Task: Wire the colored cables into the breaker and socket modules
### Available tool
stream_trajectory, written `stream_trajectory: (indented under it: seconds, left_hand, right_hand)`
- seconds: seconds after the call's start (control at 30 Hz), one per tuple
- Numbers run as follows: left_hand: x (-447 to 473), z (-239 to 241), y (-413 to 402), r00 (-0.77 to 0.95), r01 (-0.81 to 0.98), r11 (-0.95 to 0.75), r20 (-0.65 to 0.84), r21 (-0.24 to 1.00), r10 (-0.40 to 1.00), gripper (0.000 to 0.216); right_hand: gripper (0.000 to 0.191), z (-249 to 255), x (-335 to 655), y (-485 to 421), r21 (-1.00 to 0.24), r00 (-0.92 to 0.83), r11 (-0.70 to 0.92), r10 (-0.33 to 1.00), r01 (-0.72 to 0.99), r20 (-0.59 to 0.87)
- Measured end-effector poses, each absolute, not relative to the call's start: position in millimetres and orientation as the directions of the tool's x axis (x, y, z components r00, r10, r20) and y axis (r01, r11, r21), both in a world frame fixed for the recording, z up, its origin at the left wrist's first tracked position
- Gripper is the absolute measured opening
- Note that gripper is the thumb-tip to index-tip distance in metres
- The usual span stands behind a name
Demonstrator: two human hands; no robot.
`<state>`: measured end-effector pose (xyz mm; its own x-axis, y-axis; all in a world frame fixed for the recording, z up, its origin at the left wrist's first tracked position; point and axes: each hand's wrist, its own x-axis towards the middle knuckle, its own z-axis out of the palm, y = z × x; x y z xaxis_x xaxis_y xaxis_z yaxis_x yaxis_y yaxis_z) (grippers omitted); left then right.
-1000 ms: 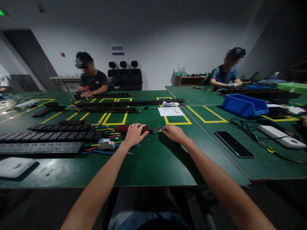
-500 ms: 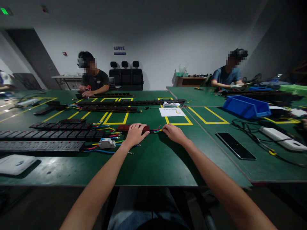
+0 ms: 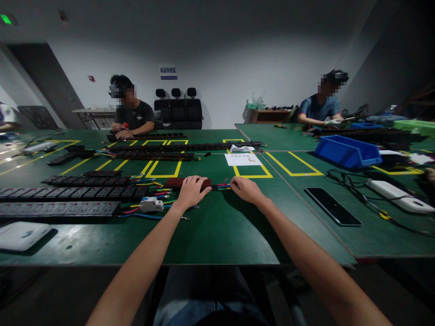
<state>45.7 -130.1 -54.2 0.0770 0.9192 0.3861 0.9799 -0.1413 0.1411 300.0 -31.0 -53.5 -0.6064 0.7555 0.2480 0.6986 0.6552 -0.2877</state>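
Curled over the right part of a dark red block [image 3: 173, 182], my left hand [image 3: 194, 192] holds it down on the green table, fingers on top and thumb toward the near side. Thin coloured wires [image 3: 221, 186] run out of the block's right end. My right hand [image 3: 247, 188] pinches the far end of these wires between thumb and fingers; the tips are hidden. Left of my left hand lie black socket strips [image 3: 71, 192], with a white breaker [image 3: 152, 204] among blue, red and yellow leads that end in ring terminals.
A phone [image 3: 333, 206] and a white device with black cables [image 3: 399, 196] lie to the right, below a blue bin [image 3: 348, 151]. Ahead are a paper sheet [image 3: 242, 160] and long black strips [image 3: 163, 147]. Two people work across the table. A white box [image 3: 23, 235] sits near left.
The view has shifted very slightly. Both hands stay in place on the block and wires, with only a small change at the right fingertips.
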Motion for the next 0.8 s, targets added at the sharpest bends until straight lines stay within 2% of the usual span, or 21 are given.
stream_trajectory:
  seconds: [0.23, 0.5, 0.8]
  left_hand:
    - [44.5, -56.1, -129.0, 0.076, 0.982, -0.136, 0.388, 0.131, 0.919, 0.052]
    - [43.9, -56.0, -128.7, 0.075, 0.983, -0.134, 0.388, 0.129, 0.919, 0.051]
    - [43.2, -57.0, -128.0, 0.076, 0.981, -0.138, 0.383, 0.138, 0.921, 0.053]
  right_hand:
    - [0.026, -53.2, 304.4, -25.9, -0.239, -0.479, 0.534, 0.841, 0.811, 0.253]
    - [0.041, -45.6, 302.0, -32.2, -0.179, -0.525, 0.539, 0.842, 0.823, 0.123]
    - [0.04, -46.9, 302.4, -33.1, -0.156, -0.595, 0.598, 0.8, 0.786, 0.072]
